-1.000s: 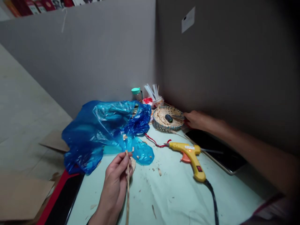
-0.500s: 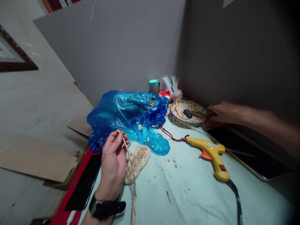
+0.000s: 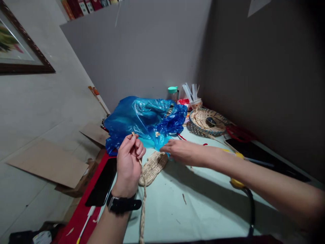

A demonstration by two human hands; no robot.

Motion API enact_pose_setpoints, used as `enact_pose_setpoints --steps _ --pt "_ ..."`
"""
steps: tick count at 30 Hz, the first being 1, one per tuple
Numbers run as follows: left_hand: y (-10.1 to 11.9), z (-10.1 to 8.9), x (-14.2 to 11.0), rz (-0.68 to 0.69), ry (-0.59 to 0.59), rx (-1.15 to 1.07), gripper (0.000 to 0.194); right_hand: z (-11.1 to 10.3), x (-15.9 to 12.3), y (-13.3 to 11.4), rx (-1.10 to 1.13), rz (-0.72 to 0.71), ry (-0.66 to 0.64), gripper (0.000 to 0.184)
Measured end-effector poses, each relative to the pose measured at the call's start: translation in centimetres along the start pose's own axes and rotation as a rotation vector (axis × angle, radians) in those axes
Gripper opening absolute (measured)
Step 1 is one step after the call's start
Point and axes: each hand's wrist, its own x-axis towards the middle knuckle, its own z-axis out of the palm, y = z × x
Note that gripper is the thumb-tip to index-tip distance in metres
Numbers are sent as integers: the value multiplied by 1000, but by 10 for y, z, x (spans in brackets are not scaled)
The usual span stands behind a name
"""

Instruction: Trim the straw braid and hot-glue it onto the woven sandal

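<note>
My left hand (image 3: 130,162) pinches the end of a braided straw cord (image 3: 143,206), which hangs down past the wrist to the bottom edge. Behind the cord, a flat oval of coiled straw braid (image 3: 153,167), shaped like a shoe sole, lies on the table. My right hand (image 3: 175,149) reaches in from the right above the far end of that oval, fingers stretched leftward and apart from the left hand. I see nothing held in it. A yellow glue gun (image 3: 237,183) is mostly hidden under my right forearm.
A blue plastic bag (image 3: 144,113) fills the back left. A woven basket (image 3: 207,122) holds a dark spool (image 3: 210,122). Red loops (image 3: 240,134) lie by a dark tablet (image 3: 269,157). At the left edge rests a phone (image 3: 103,183); glue sticks (image 3: 190,91) stand behind.
My right hand has moved from beside the basket leftward to the straw oval, leaving red loops behind by the tablet. My left hand keeps its pinch on the cord. The view has shifted slightly.
</note>
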Motion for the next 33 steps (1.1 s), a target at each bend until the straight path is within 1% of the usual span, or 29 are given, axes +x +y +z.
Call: enact_pose_setpoints --steps 2,4,7,10,12,15,18,20,23,25,27,28,29,31,33 --pt "9 1 -10 -7 -30 14 23 11 25 -18 -19 -98 -41 32" --pt "21 1 -23 -4 -49 29 19 18 41 -23 -42 -130 -63 34" --pt "39 -3 -42 11 -51 51 15 20 47 -16 -48 -155 -68 35" --pt "50 -10 -53 13 -35 59 15 11 42 -3 -3 -202 -50 33" --pt "52 -13 -55 15 -26 57 15 5 40 3 38 -208 -5 32" --pt "50 -15 -53 23 -24 55 13 4 45 4 69 -138 127 33" --pt "45 -14 -48 12 -29 57 10 17 54 -4 63 -67 219 35" --pt "41 -14 -45 -5 -30 62 11 28 55 -12 46 -76 222 33" --pt "40 -14 -42 -13 -25 66 15 37 37 -25 16 -157 197 28" --pt "42 -14 -41 -4 -22 65 17 38 13 -36 1 -218 196 23" --pt "45 -15 -39 3 -24 61 19 35 -17 -50 -8 -287 198 11" --pt "47 -14 -38 7 -25 59 20 33 -33 -58 -9 -328 198 9" --pt "48 -14 -37 10 -26 57 21 31 -48 -66 -6 -356 202 12" --pt "49 -14 -36 14 -27 54 22 28 -75 -80 16 -396 207 10" --pt "48 -12 -36 8 -30 55 22 26 -93 -86 53 -420 221 15"
